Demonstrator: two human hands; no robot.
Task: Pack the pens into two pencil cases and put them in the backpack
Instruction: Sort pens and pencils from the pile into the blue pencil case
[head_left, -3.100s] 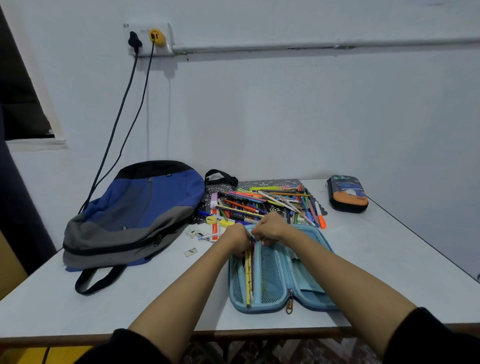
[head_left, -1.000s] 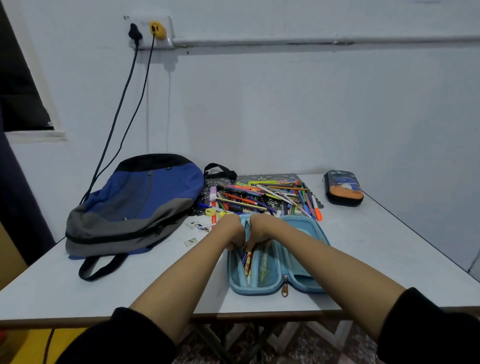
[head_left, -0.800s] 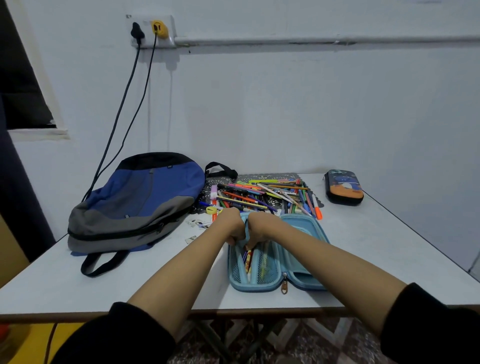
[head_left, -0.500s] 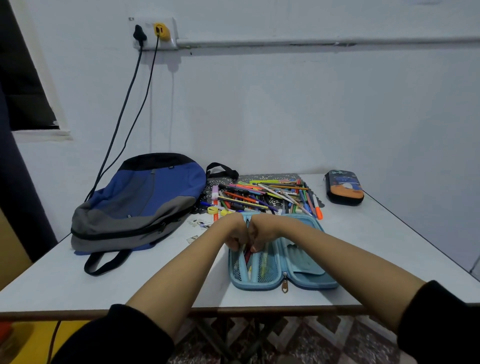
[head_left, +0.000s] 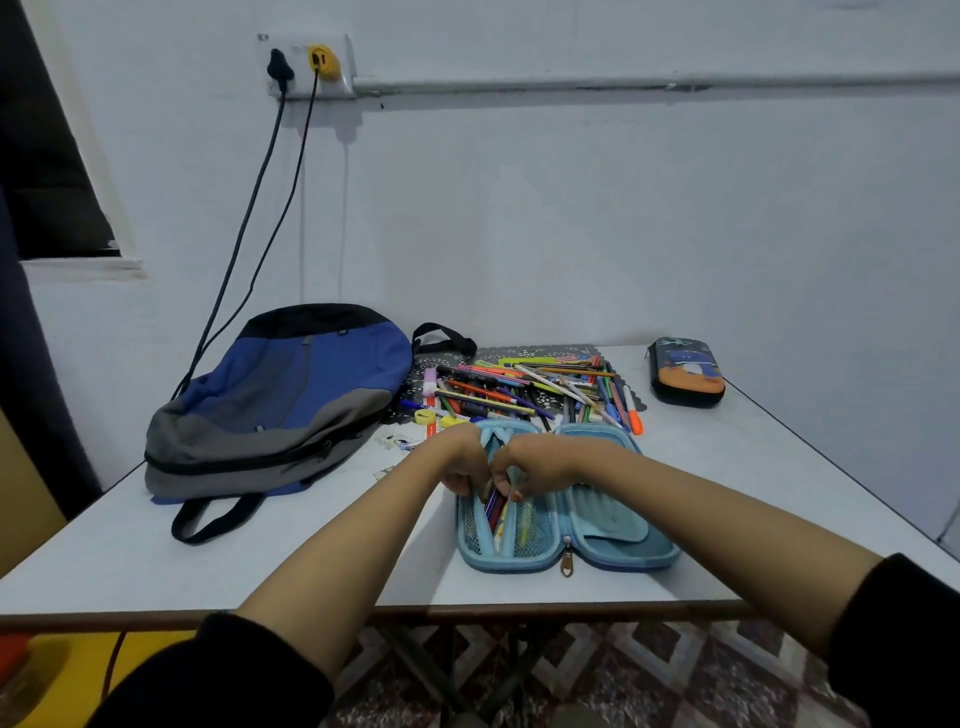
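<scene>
A light blue pencil case (head_left: 613, 530) lies open and flat near the table's front edge. Its left half has a mesh pocket with several pens (head_left: 496, 512) inside. My left hand (head_left: 462, 462) and my right hand (head_left: 535, 465) meet over that half, fingers curled down onto the pens at the pocket's mouth. A heap of loose pens and markers (head_left: 530, 389) lies behind the case on a dark patterned mat. A second, dark pencil case (head_left: 684, 371) with an orange and blue print sits shut at the back right. The blue and grey backpack (head_left: 275, 400) lies flat at the left.
The white table (head_left: 753, 467) stands against a pale wall. Two cables (head_left: 260, 218) hang from a wall socket down behind the backpack. Small bits such as a yellow sharpener (head_left: 426, 417) lie between the backpack and the pens. The backpack's strap (head_left: 208, 522) loops toward the front edge.
Both hands have stayed together over the mesh pocket, working pens down into it. More pens sit in the pocket than three seconds ago. The view has shifted slightly.
</scene>
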